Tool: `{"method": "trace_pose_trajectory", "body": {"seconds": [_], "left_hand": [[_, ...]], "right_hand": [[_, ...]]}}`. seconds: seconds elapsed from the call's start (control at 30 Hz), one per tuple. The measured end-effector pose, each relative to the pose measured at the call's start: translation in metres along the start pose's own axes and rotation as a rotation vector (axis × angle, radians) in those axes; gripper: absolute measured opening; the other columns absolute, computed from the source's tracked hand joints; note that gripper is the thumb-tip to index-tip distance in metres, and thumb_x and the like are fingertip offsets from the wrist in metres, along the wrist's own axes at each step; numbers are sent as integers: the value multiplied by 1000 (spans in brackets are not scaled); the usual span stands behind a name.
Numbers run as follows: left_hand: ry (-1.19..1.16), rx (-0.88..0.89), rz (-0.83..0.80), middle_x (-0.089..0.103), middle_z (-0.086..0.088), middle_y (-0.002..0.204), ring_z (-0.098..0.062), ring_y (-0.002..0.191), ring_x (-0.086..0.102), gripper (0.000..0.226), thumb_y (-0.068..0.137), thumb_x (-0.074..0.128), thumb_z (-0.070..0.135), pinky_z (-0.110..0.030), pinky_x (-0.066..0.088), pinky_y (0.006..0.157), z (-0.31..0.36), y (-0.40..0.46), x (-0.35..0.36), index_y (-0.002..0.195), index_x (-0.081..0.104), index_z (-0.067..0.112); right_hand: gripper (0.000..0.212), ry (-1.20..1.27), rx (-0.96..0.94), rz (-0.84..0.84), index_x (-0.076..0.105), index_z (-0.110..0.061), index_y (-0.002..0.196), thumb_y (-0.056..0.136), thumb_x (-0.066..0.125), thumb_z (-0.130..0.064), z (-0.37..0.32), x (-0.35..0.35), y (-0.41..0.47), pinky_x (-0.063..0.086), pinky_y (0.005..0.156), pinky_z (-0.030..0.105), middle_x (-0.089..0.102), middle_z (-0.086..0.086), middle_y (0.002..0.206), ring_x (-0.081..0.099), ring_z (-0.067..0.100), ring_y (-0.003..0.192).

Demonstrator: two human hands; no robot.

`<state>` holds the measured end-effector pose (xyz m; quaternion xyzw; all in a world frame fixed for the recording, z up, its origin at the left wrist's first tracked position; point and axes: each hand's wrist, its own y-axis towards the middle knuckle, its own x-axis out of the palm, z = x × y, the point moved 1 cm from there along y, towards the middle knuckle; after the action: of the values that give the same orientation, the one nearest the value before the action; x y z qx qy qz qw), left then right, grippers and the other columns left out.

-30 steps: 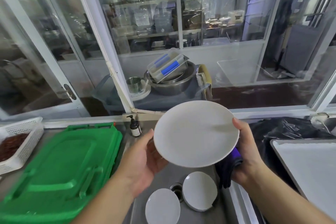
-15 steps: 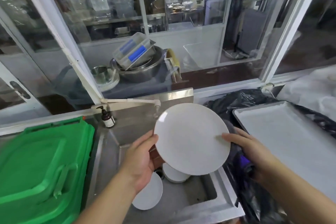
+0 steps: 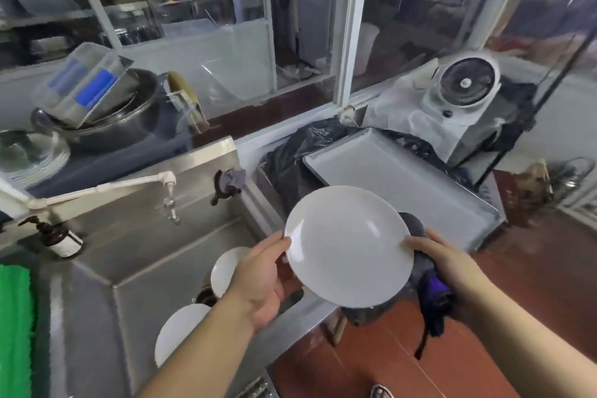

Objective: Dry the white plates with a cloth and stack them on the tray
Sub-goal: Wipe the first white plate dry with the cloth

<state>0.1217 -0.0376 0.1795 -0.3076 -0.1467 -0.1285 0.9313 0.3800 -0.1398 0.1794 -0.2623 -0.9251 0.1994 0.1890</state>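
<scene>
White plate (image 3: pixel 349 247) pinched at opposite rims between both hands' fingers (image 3: pixel 273 244).

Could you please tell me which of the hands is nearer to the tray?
Right. The right hand grips the plate's rim and the cloth just below the tray's near edge; the left hand is further left, over the sink.

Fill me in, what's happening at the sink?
A person holds a white plate by its edges, left hand on one side, right hand on the other with a dark cloth bunched under it. The plate is in the air between the sink and the tray, which holds no plates yet. Two more plates lie in the sink.
</scene>
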Motion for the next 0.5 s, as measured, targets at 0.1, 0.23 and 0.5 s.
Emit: {"method": "trace_pose_trajectory", "body": {"seconds": [0.1,0.23,0.5], "left_hand": [[75,-13,-61,77,-12,113,-31,98,67,30,106,51,19,-48,58,90,-10,7,39,114,80,20],[117,-3,-111,78,-12,112,-27,92,74,27,104,55,20,-46,63,87,-25,15,102,114,80,16],[96,-30,-70,77,-12,115,-28,95,75,25,101,58,17,-44,63,78,-82,46,234,109,81,15]], "right_hand": [[20,4,-36,50,71,-4,113,93,66,-6,-10,-41,-2,60,75,47,76,24,99,73,36,76],[19,21,-57,100,70,-3,110,92,68,-7,-29,-100,4,59,69,46,75,25,96,72,37,72],[30,-50,-73,86,68,-3,120,91,71,-3,-77,-236,45,61,58,37,77,25,104,76,36,77]]}}
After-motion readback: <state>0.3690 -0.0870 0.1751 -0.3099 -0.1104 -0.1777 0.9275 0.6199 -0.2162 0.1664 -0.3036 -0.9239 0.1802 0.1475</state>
